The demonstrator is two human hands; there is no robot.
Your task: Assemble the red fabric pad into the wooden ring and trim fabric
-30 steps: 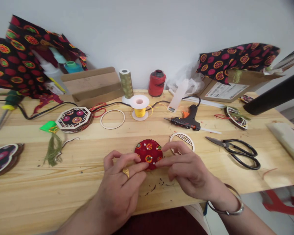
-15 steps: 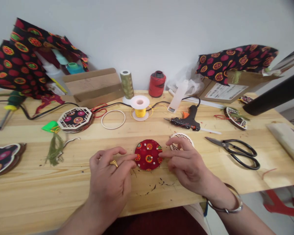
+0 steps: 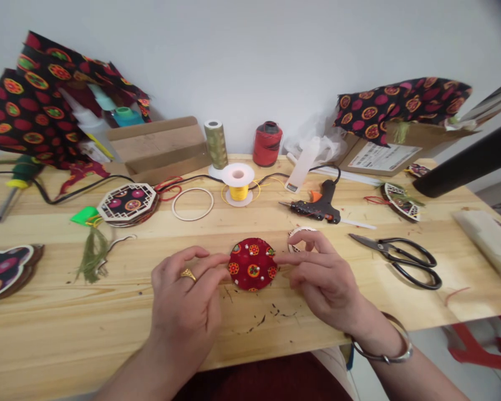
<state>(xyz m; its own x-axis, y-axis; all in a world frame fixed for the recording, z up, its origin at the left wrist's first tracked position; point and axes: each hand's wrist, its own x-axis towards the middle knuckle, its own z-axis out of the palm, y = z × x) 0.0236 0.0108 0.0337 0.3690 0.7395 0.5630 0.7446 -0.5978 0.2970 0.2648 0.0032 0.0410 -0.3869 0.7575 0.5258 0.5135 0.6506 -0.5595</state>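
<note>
A round red patterned fabric disc (image 3: 253, 264) with small white pinheads lies on the wooden table (image 3: 87, 334). My left hand (image 3: 186, 289), wearing a gold ring (image 3: 187, 273), holds the disc's left edge with its fingertips. My right hand (image 3: 321, 275) holds the right edge, and a bangle (image 3: 384, 351) circles that wrist. Behind my right fingers sits a pale wooden lattice piece (image 3: 296, 236), mostly hidden by them.
Black-handled scissors (image 3: 394, 259) lie to the right, and a glue gun (image 3: 315, 208) lies beyond my hands. Farther back are a plain wooden ring (image 3: 192, 204), a yellow thread spool (image 3: 237, 189), and a stack of octagonal fabric ornaments (image 3: 127, 204). A green tassel (image 3: 92, 255) lies at left.
My left hand has moved left and turned, with its ring now farther from the disc. My right hand now covers more of the wooden lattice piece. The disc stays in nearly the same spot.
</note>
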